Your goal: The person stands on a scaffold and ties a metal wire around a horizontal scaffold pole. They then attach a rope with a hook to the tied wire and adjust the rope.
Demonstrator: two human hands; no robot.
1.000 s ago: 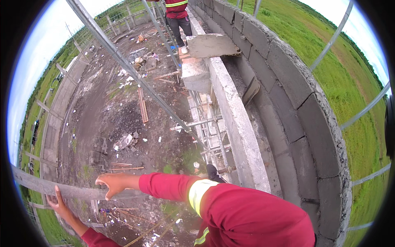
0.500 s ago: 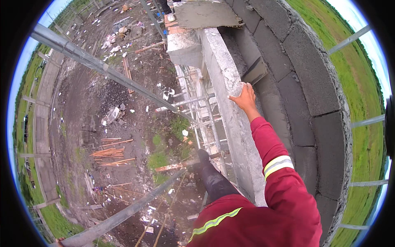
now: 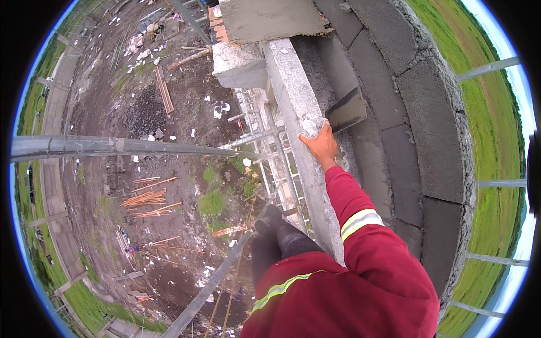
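My right hand (image 3: 321,143) grips the top of a rough grey concrete beam (image 3: 300,104), thumb reaching out over its left side. Its fingers bend over the top and are partly hidden. Just beyond the fingers a flat, dark grey board (image 3: 347,110) is wedged at a slant between the beam and the block wall (image 3: 389,107). My left hand is out of sight. My legs hang below my maroon jacket, dark shoes (image 3: 269,218) close to the scaffold pipes.
A mortar-covered board (image 3: 270,21) lies across the beam's far end. Scaffold tubes (image 3: 141,147) cross on the left, with more pipes (image 3: 282,146) under the beam. Far below is muddy ground with orange timber (image 3: 147,197), rubble and litter. Grass fields lie beyond the wall.
The view has shifted, and the long tube on the left now lies nearly level. Both shoes show now. A left hand at the lower left pole has left the view; my right hand stays on the beam.
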